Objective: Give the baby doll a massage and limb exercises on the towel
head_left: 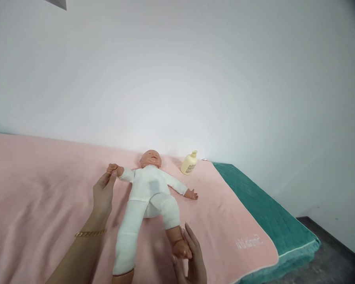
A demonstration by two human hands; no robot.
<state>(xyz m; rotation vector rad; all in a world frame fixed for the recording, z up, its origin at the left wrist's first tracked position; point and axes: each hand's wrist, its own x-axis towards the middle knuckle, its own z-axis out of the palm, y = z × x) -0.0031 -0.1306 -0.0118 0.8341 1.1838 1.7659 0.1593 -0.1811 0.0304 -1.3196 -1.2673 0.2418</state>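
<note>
A baby doll [149, 183] with a white cloth body lies face up on a pink blanket [221, 221], its head toward the wall. My left hand [103, 193] pinches the doll's hand at the left, fingers closed on it; a gold bracelet is on that wrist. Around the doll's raised foot at the lower centre, my right hand [193, 256] has its thumb and fingers on either side. The doll's other arm stretches out to the right, and its other leg extends toward me.
A pale yellow pump bottle [189, 164] stands on the blanket right of the doll's head. Beneath the blanket is a green mattress [260, 201], showing at the right. A white wall [177, 79] rises behind, and dark floor [334, 252] shows at lower right.
</note>
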